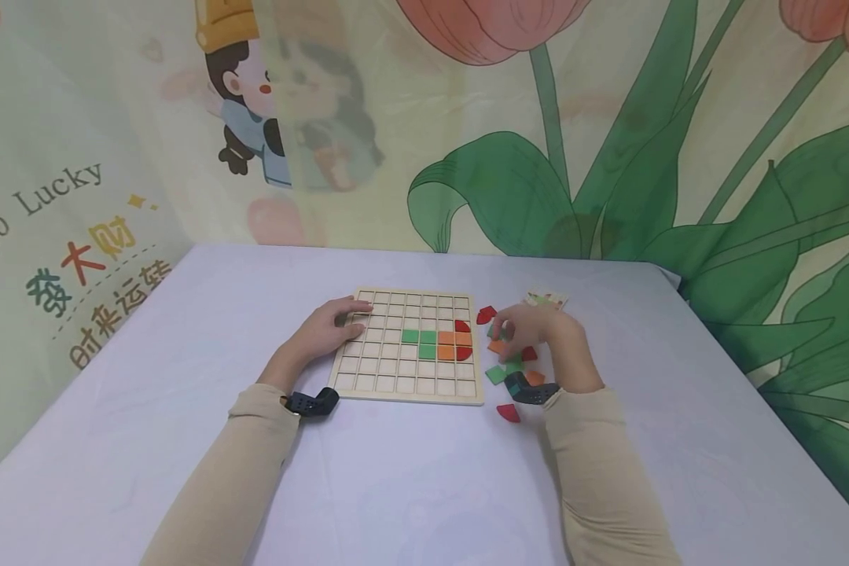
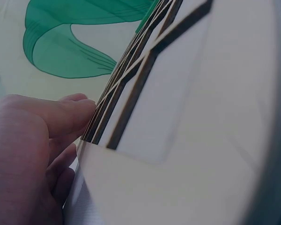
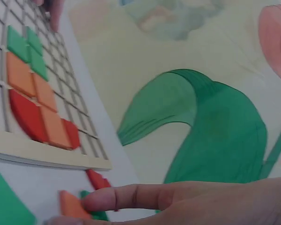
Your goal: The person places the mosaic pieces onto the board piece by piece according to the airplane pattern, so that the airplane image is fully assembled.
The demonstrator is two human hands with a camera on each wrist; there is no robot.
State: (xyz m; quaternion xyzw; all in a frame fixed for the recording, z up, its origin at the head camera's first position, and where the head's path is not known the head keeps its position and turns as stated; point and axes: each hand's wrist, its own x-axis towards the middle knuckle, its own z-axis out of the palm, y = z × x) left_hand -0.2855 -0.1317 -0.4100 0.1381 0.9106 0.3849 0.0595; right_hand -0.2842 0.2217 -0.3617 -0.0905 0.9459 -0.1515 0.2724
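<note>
A pale wooden grid board (image 1: 389, 385) lies on the white table, with green, orange and red pieces set in cells toward its right side. My left hand (image 1: 328, 326) rests at the board's left edge, thumb and forefinger spread over the rim; the left wrist view shows fingertips (image 2: 82, 112) right at that edge. Over the loose pieces right of the board, my right hand (image 1: 527, 326) reaches down. Its thumb and forefinger pinch an orange square tile (image 3: 72, 205), the thumb mostly cut off in the right wrist view.
Loose pieces lie right of the board: a green tile (image 1: 496, 375), an orange tile (image 1: 534, 378), and red quarter-round pieces, one (image 1: 509, 413) nearest me. A small patterned card (image 1: 548, 300) lies behind my right hand. A printed cloth (image 1: 495, 189) hangs behind the table.
</note>
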